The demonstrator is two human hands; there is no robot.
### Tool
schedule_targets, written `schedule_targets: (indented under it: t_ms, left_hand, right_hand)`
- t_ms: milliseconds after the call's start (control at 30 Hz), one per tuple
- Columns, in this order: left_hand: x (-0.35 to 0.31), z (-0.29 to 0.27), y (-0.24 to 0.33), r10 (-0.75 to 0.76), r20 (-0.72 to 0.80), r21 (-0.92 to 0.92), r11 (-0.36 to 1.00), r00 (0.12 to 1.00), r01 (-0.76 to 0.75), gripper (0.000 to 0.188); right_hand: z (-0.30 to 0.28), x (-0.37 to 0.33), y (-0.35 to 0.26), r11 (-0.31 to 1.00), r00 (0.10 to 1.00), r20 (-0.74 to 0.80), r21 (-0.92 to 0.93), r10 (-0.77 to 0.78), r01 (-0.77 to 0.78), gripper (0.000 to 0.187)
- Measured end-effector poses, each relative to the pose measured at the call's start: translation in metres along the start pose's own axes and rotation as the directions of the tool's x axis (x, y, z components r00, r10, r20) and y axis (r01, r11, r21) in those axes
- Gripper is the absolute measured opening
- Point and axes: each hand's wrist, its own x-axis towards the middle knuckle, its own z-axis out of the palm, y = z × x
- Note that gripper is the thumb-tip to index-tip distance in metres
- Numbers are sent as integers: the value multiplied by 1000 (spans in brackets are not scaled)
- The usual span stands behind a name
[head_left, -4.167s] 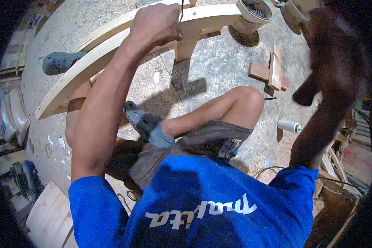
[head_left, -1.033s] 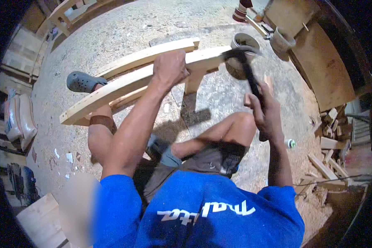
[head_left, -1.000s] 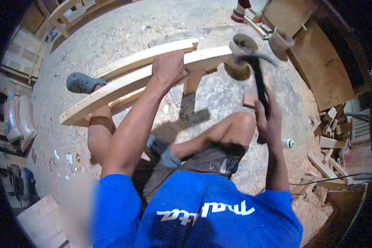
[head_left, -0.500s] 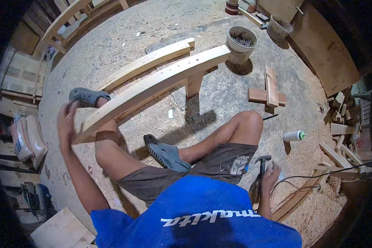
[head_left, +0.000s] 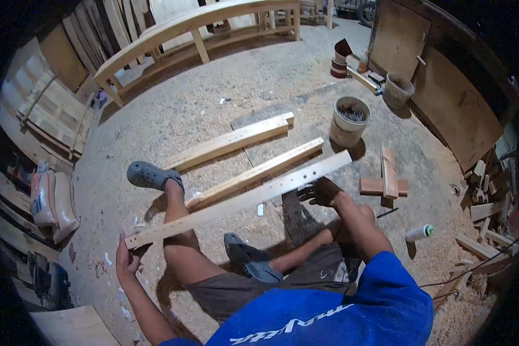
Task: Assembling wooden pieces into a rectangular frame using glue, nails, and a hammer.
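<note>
A long pale wooden board with a row of small dark holes slants up to the right across my legs. My left hand grips its near left end. Below the board's right part is my right hand, fingers spread apart; whether they touch the wood I cannot tell. Just beyond lies a wooden beam roughly parallel to the board, and farther off a second, notched beam rests on the floor.
A bucket of nails stands beyond the board's right end. Right of it are two crossed wood pieces and a white bottle with a green cap. Sacks sit at left, a long wooden bench at the back, offcuts at right.
My right hand has moved from beside the hammer to below the board. My left hand now grips the board's end. The view has shifted, showing more of the far bench; the hammer no longer shows.
</note>
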Motion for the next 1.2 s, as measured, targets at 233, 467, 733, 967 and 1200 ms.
schedule_targets:
  t_ms: [233,467,733,967,1200]
  left_hand:
    - [-48,-40,68,258,-20,128,959,966,-253,45]
    - [-70,7,120,685,191,210,671,703,-711,66]
    - [6,-9,62,434,193,601,657,880,-455,24]
    - [-42,65,-110,385,19,334,868,923,-369,32]
    - [72,88,-112,324,50,501,810,945,-305,53]
  right_hand:
    - [24,-49,36,917,910,-106,-48,-400,397,61]
    - [78,-132,-88,758,826,113,-343,-552,554,84]
    - [45,-144,-138,353,910,-52,-930,-412,106,58]
    - [-72,-77,-117,449,878,-149,-890,-455,82,42]
    - [-126,-48,-111,340,816,-7,-911,-578,233,43]
